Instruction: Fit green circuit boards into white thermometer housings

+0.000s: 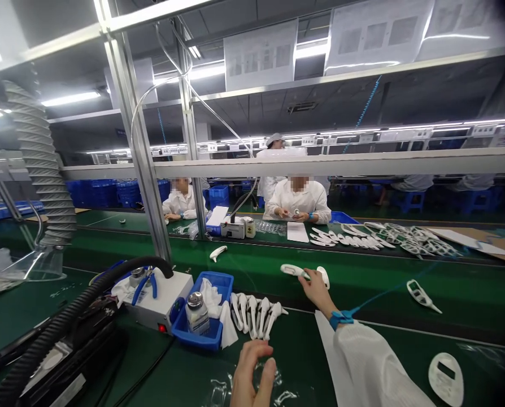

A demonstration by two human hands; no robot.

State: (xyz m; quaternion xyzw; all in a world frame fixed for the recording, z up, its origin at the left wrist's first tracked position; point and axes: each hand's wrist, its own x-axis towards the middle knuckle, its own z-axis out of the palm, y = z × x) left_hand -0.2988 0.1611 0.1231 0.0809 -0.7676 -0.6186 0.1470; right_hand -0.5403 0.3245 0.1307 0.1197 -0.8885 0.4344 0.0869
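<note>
My right hand [317, 289] reaches out over the green conveyor belt [362, 305], its fingers gripping a white plastic part [294, 271] with a rounded end [323, 277]. A blue wrist strap [341, 319] with a thin blue cord circles that wrist. My left hand [252, 376] sits at the bottom edge, curled above a transparent plastic film [231, 391]; I cannot tell whether it holds any film. Several similar white parts [256, 315] lie in a row beyond it. A white oval plate [445, 379] rests at the lower right.
A blue tray [201, 334] holds a metal-capped bottle [197, 314] and white cloth. Blue-handled pliers [144, 287] lie on a white machine [159, 299] with a black hose [83, 299]. Across the belt, two co-workers [298, 200] sit near many white parts [388, 240].
</note>
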